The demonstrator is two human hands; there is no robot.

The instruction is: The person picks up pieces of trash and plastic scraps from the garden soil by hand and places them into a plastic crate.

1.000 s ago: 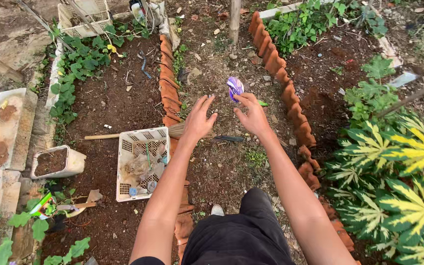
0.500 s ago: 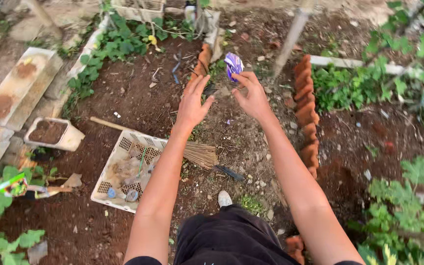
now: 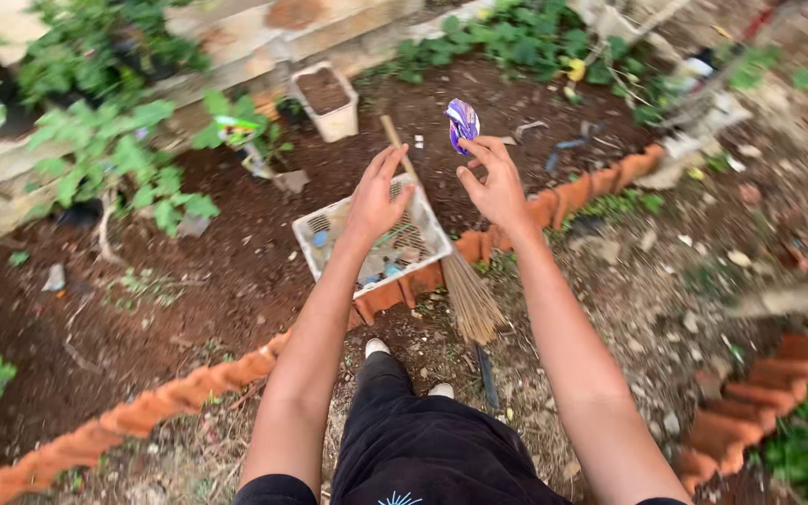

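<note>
While the view is swinging round from where it was pointing a moment ago, both arms are stretching out in front of the person over the garden soil. The right hand [image 3: 496,187] is pinching a crumpled purple and white wrapper [image 3: 461,124] between its fingertips, holding it up above the dark bed. The left hand [image 3: 378,198] is lying open with fingers spread, gripping nothing, and is hovering over the white plastic basket [image 3: 322,228], just as it was half a second ago.

What is differing is the layout in the frame: the basket, earlier sitting low and to the left of the arms, is now appearing directly beneath the left hand, leaning against the row of orange edging tiles [image 3: 189,383]. The broom [image 3: 465,290], earlier lying across below the hands, is now running between the two forearms, its straw head pointing toward the person's shoes. The small white pot [image 3: 324,98] filled with soil is now showing at the top of the view, beside the stone border, rather than at the left edge.
</note>
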